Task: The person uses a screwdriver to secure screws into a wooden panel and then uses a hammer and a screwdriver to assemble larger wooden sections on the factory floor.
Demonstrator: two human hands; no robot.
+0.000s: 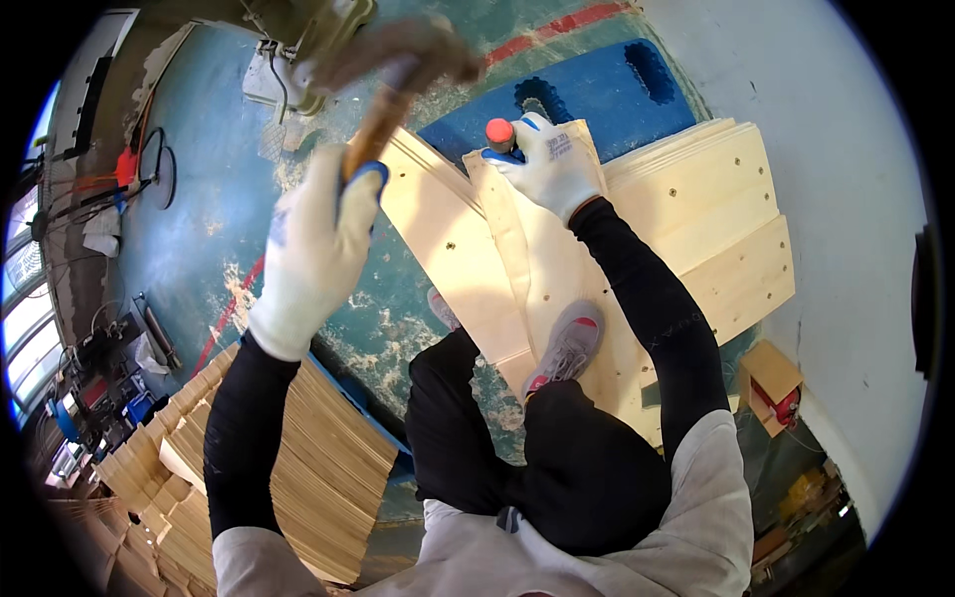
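My left hand (313, 244), in a white glove, is closed around the wooden handle of a hammer (381, 125). The hammer is raised at the upper left, its head smeared by motion. My right hand (555, 171), gloved in white with blue fingertips, grips an upright tool with a round red top (499, 131). The tool's lower part is hidden, so I cannot tell its kind. That hand is at the far end of a pale plywood board (557, 264), and my grey shoe (572, 343) rests on the same board.
More plywood sheets with dark spots (696, 194) lie fanned at the right. A blue plastic pallet (607, 85) is beneath their far ends. Stacked thin wood pieces (318, 468) stand at lower left. An opened cardboard box (771, 383) sits by the white wall (846, 179).
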